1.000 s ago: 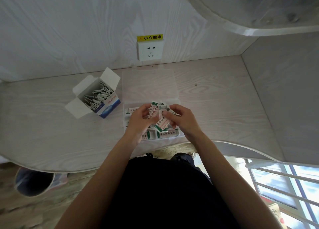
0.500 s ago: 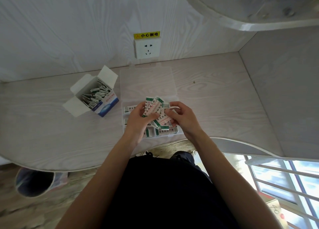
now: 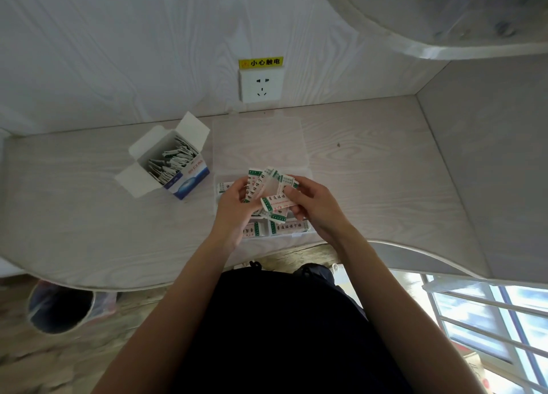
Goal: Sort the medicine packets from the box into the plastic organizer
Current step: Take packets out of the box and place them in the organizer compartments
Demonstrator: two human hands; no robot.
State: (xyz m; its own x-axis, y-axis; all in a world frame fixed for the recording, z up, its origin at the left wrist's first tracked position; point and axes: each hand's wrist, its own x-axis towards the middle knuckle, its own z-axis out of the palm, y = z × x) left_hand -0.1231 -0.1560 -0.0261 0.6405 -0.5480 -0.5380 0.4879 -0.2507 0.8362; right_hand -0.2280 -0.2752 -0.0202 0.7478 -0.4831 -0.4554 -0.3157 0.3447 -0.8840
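Centre frame, above the organizer (image 3: 302, 183): left hand (image 3: 234, 203) pinches a fan of packets (image 3: 257, 183); right hand (image 3: 311, 203) pinches one packet (image 3: 277, 205). Box (image 3: 178, 168), upper left, holds more. Packets judged light, thin, flexible, slippery; grip by edges.

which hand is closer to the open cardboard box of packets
Left. The left hand holds packets just right of the cardboard box, with bare desk between them. The right hand grips packets farther right, beyond the left hand, over the plastic organizer.

The box (image 3: 169, 168) sits left of the organizer (image 3: 261, 144).
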